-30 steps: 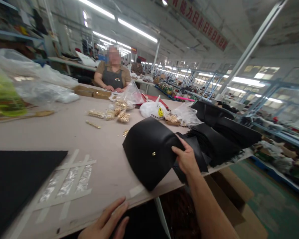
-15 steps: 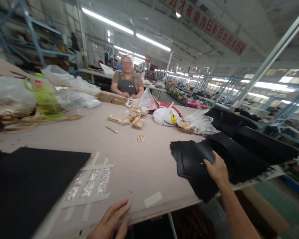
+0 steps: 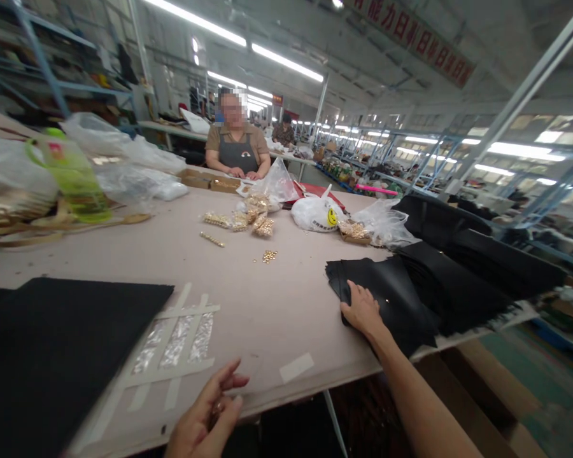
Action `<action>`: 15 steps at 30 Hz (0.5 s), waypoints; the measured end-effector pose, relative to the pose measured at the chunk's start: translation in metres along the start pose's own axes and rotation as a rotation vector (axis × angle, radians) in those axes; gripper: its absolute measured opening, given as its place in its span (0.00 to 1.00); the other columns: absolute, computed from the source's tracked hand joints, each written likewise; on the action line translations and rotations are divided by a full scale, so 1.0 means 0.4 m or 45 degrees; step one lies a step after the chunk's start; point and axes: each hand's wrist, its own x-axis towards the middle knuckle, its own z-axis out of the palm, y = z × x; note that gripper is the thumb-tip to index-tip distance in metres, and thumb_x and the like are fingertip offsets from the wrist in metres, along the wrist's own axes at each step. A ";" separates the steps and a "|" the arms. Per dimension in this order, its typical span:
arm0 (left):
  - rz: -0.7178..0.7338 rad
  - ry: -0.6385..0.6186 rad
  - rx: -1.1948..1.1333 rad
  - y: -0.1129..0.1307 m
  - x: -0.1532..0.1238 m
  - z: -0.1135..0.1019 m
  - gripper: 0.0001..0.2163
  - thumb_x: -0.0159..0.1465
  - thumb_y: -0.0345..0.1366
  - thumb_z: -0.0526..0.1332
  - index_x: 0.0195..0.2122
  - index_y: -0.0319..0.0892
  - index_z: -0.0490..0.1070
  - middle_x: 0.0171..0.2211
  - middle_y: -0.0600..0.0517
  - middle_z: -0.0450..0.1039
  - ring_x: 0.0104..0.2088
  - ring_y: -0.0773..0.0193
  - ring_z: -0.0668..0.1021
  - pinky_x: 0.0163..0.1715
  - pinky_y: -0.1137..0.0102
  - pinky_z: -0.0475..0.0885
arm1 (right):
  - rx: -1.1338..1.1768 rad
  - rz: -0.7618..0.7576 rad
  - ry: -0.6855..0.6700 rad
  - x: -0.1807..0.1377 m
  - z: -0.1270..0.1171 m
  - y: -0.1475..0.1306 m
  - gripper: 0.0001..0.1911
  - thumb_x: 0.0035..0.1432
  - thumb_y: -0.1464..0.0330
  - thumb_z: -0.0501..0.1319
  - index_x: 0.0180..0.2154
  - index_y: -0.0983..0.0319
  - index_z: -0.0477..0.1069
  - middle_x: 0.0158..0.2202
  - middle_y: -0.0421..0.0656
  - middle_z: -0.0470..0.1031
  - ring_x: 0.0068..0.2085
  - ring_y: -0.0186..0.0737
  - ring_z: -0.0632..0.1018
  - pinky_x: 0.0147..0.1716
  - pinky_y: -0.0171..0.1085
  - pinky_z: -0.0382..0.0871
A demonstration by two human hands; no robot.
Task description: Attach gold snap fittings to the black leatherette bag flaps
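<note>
Sheet (image 3: 405, 312), black with a gold stud (image 3: 387, 300), lay on the right part of the table (image 3: 248, 299), and from my end I saw it slant from its far left side toward the table's near edge on the right. I took its long axis to run that way too, though the low angle and the right hand (image 3: 363, 310) left me unsure. The stud faced up. The hand lay across the left side of the sheet, fingers on top, thumb near the border; whether it pinched or only pressed, I could not tell. More sheet edges showed just under its far left corner. On its right, stacks (image 3: 458, 273) crowded close, so I read little room there. Its near right corner came right up by the table edge.

Leftward I had open room: bare tabletop ran to the left panel (image 3: 67, 343), broken by silver patches (image 3: 200, 337) under tape and, by the near edge, a loose strip (image 3: 296, 367). Beyond, loose beads (image 3: 269, 256) and a white bag (image 3: 310, 215) bounded the space. The left hand (image 3: 207, 407), well apart from the right, hung half curled at the near edge, thumb and forefinger apart; small shiny bits seemed to sit in it, too blurred for me to tell if gripped
</note>
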 end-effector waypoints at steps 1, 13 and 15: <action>-0.060 -0.001 -0.084 0.015 -0.008 0.004 0.23 0.65 0.45 0.58 0.60 0.46 0.66 0.47 0.50 0.77 0.40 0.61 0.79 0.44 0.69 0.74 | -0.014 -0.034 -0.035 -0.014 -0.006 0.016 0.35 0.57 0.67 0.55 0.66 0.64 0.56 0.64 0.54 0.62 0.64 0.58 0.62 0.59 0.53 0.57; 0.012 -0.133 -0.733 0.087 -0.032 0.016 0.31 0.65 0.29 0.54 0.69 0.37 0.47 0.57 0.38 0.69 0.55 0.55 0.74 0.52 0.60 0.70 | -0.307 -0.341 -0.037 -0.041 0.000 0.034 0.35 0.60 0.63 0.52 0.64 0.75 0.57 0.51 0.65 0.74 0.51 0.63 0.77 0.50 0.51 0.69; -0.015 -0.185 -0.856 0.088 -0.035 0.014 0.33 0.65 0.29 0.56 0.70 0.38 0.44 0.58 0.37 0.68 0.57 0.53 0.73 0.51 0.59 0.70 | -0.352 -0.329 -0.080 -0.043 -0.011 0.040 0.34 0.59 0.64 0.52 0.64 0.74 0.58 0.49 0.64 0.75 0.47 0.62 0.79 0.48 0.51 0.71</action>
